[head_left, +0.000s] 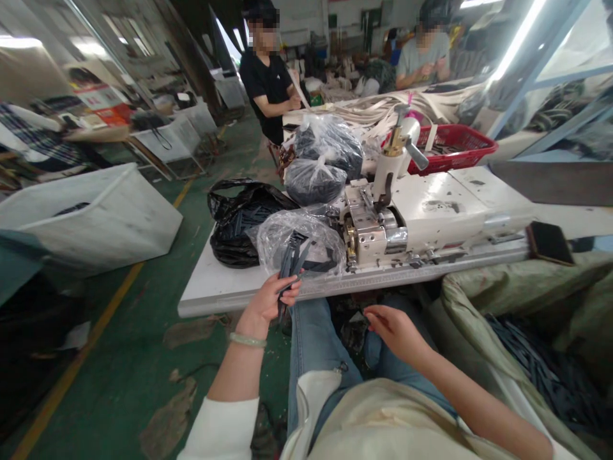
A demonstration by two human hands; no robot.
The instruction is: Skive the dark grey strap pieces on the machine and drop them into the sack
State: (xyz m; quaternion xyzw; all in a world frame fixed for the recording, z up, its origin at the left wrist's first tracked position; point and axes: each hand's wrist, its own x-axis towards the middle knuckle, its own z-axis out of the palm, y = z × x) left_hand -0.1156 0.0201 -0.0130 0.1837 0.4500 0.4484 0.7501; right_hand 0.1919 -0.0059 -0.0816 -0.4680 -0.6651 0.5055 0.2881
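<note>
My left hand (276, 295) is closed round a small bunch of dark grey strips (293, 255) at the table's front edge. The strips' upper ends stand over an open clear plastic bag (268, 239), which has more dark strips inside. Over my lap, my right hand (390, 327) has its fingers curled together, thumb against fingertips. Whether anything is pinched there is too small to make out. Just beyond my hands stands a white machine with a metal head (376, 233). A black plastic bag (227, 246) full of similar strips lies left of the clear one.
Tied clear bags (316, 179) of dark pieces sit behind the machine, near a red basket (457, 144). A phone-like dark object (550, 243) lies at the right. Beside me is a green-lined bin (460, 291) of dark strips. Two people work across the table.
</note>
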